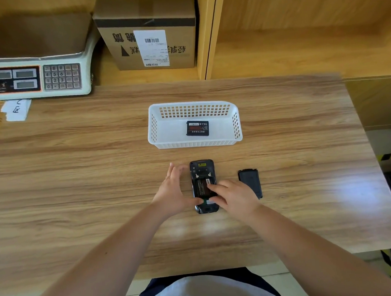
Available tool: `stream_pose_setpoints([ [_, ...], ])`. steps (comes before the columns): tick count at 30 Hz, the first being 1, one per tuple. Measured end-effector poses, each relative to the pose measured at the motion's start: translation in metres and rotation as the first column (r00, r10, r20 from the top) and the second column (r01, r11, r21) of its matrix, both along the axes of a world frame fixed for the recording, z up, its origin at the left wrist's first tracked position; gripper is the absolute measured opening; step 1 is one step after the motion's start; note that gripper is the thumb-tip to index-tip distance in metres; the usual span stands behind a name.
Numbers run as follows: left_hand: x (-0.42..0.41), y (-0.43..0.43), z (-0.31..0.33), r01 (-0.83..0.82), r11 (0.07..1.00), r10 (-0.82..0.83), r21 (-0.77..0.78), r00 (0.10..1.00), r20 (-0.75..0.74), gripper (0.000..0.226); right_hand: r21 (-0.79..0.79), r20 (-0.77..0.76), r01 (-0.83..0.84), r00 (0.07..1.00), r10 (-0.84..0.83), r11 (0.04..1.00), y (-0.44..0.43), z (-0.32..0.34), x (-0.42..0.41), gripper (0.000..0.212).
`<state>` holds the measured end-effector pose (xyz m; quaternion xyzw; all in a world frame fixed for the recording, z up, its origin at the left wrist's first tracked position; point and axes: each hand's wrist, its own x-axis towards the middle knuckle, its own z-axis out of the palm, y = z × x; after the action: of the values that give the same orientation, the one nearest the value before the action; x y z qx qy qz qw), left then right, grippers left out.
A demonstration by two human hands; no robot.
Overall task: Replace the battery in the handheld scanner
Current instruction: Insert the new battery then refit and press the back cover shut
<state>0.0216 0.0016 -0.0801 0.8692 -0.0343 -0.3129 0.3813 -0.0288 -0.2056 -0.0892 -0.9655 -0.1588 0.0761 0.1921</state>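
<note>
Near the middle of the wood-grain table, toward its near edge, the black handheld scanner lies face down with its compartment uncovered, a dark battery with a red label sitting in it. The left hand lies flat and loose along the scanner's left side, gripping nothing, while the right hand presses fingertips onto the battery's near end; lifting there and bracing the body should free it cleanly. Beside it rests the black back cover, and farther off a white perforated plastic basket holds a second black battery.
</note>
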Motion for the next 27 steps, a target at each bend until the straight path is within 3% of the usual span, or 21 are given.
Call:
stream_pose_setpoints([
  [4, 0.002, -0.002, 0.003, 0.03, 0.999, -0.029, 0.025, 0.999, -0.031, 0.114, 0.156, -0.262, 0.244, 0.945, -0.198, 0.957, -0.002, 0.003, 0.003, 0.062],
  [7, 0.002, -0.003, 0.008, 0.061, 0.997, -0.059, 0.04, 0.998, -0.035, 0.12, 0.171, -0.372, 0.366, 0.884, -0.284, 0.915, -0.001, 0.004, 0.006, 0.083],
  [13, -0.001, -0.013, 0.014, 0.128, 0.985, -0.132, 0.119, 0.991, 0.027, 0.128, 0.094, -0.467, 0.378, 0.834, -0.295, 0.921, 0.005, 0.003, 0.004, 0.104],
  [19, 0.002, -0.011, -0.007, 0.213, 0.94, -0.249, 0.265, 0.963, 0.108, 0.147, 0.084, -0.639, 0.433, 0.715, -0.285, 0.897, 0.007, 0.0, 0.008, 0.117],
  [22, 0.003, -0.014, -0.009, 0.211, 0.936, -0.247, 0.282, 0.964, 0.099, 0.152, 0.031, -0.633, 0.434, 0.705, -0.318, 0.901, 0.007, -0.003, 0.01, 0.12],
  [27, 0.008, -0.013, -0.012, 0.235, 0.926, -0.261, 0.296, 0.964, 0.051, 0.157, 0.072, -0.696, 0.478, 0.653, -0.299, 0.876, 0.007, -0.008, 0.013, 0.122],
])
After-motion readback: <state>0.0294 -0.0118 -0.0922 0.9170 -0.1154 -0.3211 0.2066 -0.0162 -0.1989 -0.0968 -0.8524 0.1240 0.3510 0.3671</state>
